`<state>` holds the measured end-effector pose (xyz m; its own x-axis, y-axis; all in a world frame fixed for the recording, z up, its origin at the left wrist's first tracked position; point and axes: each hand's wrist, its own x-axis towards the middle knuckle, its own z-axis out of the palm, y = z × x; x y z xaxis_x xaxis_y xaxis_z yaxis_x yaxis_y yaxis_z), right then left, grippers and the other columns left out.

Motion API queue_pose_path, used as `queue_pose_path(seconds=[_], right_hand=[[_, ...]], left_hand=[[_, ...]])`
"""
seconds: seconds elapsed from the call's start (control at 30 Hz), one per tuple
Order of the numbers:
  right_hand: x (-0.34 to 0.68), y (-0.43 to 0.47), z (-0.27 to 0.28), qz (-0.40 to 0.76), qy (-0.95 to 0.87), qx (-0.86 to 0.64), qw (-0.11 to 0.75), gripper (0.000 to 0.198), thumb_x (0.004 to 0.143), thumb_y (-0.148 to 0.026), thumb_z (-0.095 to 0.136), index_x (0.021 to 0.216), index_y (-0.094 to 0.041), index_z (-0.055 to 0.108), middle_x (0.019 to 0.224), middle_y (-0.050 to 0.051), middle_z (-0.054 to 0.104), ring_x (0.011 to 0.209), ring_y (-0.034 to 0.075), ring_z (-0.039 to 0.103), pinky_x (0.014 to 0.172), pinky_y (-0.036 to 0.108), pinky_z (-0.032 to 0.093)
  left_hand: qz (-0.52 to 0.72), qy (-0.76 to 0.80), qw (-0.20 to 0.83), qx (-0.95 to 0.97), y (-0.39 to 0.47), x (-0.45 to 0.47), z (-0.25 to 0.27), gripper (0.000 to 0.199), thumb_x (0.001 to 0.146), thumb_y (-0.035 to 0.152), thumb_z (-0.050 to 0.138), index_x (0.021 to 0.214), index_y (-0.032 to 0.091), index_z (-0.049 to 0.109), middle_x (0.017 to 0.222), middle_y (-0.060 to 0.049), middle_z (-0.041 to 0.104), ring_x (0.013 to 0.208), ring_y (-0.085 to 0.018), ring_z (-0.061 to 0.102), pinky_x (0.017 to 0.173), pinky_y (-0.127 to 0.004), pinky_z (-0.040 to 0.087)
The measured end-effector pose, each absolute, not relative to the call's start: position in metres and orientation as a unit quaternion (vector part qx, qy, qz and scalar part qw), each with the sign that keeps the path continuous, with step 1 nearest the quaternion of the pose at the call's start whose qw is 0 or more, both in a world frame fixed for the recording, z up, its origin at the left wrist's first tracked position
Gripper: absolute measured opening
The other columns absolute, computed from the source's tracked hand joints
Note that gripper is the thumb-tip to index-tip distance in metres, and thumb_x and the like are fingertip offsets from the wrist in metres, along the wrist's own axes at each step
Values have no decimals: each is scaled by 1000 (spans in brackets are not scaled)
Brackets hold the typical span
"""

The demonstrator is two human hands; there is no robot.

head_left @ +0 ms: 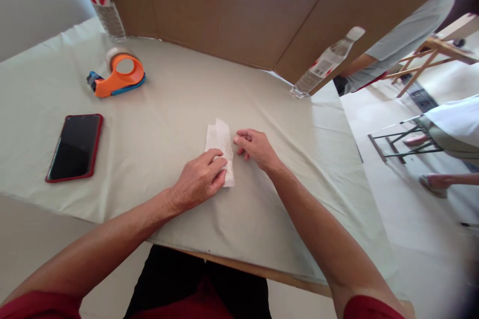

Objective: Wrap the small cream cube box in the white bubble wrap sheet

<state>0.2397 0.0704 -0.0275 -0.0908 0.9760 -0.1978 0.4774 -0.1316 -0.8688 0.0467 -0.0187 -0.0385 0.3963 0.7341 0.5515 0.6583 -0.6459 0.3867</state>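
A white folded tissue (218, 135) lies lengthwise on the cloth-covered table in front of me. My left hand (204, 175) rests on its lower half, with bent fingers pressed onto the paper; part of the tissue is hidden under them. Just to the right of the tissue is my right hand (258, 148), apart from it. Its fingers are loosely bent with gaps between them, and nothing shows in them.
A black phone in a red case (76, 147) lies at left. Behind it stands an orange and blue tape dispenser (125, 74). Water bottles stand at back left (103, 5) and right (325, 66), before a cardboard panel (224, 10). People sit beyond the table's right edge.
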Motion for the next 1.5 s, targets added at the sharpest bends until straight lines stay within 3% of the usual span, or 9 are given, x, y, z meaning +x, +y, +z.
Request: queue_pose_path(seconds=[0.17,0.33,0.47,0.63,0.77,0.9,1.1,1.3,1.5], right_hand=[[216,95,-23,501,-590,-583,246,18,71,-30,72,81,-17,63,49,-5,52,42,10,44,36,22,29],[207,101,-23,543,-575,-564,236,19,68,-25,69,62,-20,52,44,-9,40,40,6,33,40,22,22],[206,101,-31,540,-575,-539,297,21,65,-30,70,62,-19,52,52,-8,43,50,7,36,47,22,28],[205,94,-37,541,-573,-476,389,24,65,-37,73,70,-20,56,68,-4,53,63,10,45,58,25,37],[209,79,-27,598,-550,-412,413,33,69,-44,77,85,-21,59,81,-2,61,73,13,53,69,27,44],[214,61,-14,618,-555,-370,416,31,73,-43,77,87,-22,60,84,-2,62,77,13,54,76,28,46],[217,48,-15,623,-569,-347,410,32,79,-49,75,91,-23,60,88,-1,63,83,15,58,82,30,48],[222,21,-14,550,-625,-372,411,29,86,-51,68,88,-24,57,85,-1,63,82,17,60,80,31,49],[228,-22,-22,368,-734,-409,398,7,96,-28,55,97,-25,61,120,5,72,115,21,65,101,40,48]], left_hand=[[354,413,48,838,-18,46,-38,12,91,15,52,95,17,63,130,-15,68,88,-20,73,72,-29,57],[332,417,71,844,-16,47,-37,12,91,15,52,95,18,63,129,-14,69,96,-22,73,76,-31,57],[331,421,111,837,-15,46,-38,14,90,15,51,97,19,63,104,-9,76,88,-21,72,75,-32,56],[341,445,165,811,-13,44,-38,16,89,16,53,100,18,64,98,-7,76,77,-18,68,70,-30,54],[344,450,178,804,-14,44,-38,16,88,17,54,100,17,65,96,-6,73,72,-15,63,68,-28,51],[359,472,137,794,-17,46,-38,13,87,18,58,97,18,67,104,-7,66,65,-11,57,62,-25,47],[407,508,50,758,-18,45,-42,13,80,22,68,91,17,62,95,-7,56,81,-18,58,71,-29,50],[407,550,81,725,-16,45,-46,24,76,24,70,89,21,50,90,-3,54,82,-19,56,73,-31,51],[425,555,107,707,-14,44,-54,42,77,33,72,108,18,50,104,-8,59,86,-20,61,75,-33,53]])
